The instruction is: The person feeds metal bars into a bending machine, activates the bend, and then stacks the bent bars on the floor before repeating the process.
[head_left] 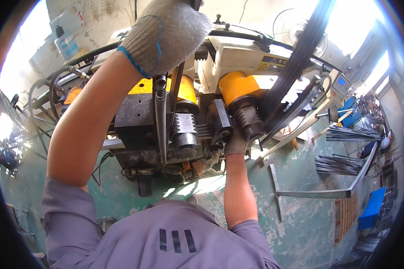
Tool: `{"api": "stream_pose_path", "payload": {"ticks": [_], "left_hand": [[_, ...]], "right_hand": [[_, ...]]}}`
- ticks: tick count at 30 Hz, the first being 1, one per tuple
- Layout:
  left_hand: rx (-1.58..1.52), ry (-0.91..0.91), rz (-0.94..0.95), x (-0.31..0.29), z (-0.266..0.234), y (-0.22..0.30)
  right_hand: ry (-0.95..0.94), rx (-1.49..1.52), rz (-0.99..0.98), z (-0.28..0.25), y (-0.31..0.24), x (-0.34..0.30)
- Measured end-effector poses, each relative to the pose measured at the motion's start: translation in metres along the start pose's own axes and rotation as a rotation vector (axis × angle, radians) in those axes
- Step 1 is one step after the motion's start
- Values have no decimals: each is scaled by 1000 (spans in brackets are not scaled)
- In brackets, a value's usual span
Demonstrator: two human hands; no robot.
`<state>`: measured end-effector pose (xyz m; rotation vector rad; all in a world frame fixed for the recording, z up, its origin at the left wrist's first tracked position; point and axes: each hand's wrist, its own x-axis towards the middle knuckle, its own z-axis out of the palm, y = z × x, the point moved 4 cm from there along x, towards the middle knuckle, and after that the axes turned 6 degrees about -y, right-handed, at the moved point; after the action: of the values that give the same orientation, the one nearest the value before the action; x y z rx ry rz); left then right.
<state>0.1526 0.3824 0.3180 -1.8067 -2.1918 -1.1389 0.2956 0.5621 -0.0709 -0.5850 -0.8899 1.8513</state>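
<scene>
My left hand point(168, 38), in a grey knitted glove with a blue-edged cuff, is raised over the machine's left part. It is closed round a dark metal bar point(177, 83), which shows above and below the glove. My right hand point(236, 144), also gloved, reaches in between a black block point(220, 117) and the right ridged spindle point(248, 120); its fingers are hidden behind these parts. A second ridged spindle point(184, 130) sits left of the block. Yellow cylindrical housings point(239, 87) stand behind the spindles.
A bundle of long dark rods point(296, 58) slants across the machine's right side. A control box point(341, 83) with a small screen stands beyond it. At right, rod bundles point(341, 165) lie near a metal frame point(318, 194) and a blue bin point(371, 208). A fan point(296, 29) stands behind.
</scene>
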Motion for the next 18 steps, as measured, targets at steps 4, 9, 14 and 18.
{"api": "stream_pose_path", "payload": {"ticks": [4,9,14,18], "left_hand": [[-143,9,-204,-3,-2,15],[-70,103,56,-5,0,2],[71,137,127,-3,4,-6],[117,202,105,-1,3,-7]], "right_hand": [[1,3,12,2,0,0],[24,-56,-27,6,-4,-3],[0,-62,-38,-5,6,6],[-17,-77,-72,-17,19,17]]}}
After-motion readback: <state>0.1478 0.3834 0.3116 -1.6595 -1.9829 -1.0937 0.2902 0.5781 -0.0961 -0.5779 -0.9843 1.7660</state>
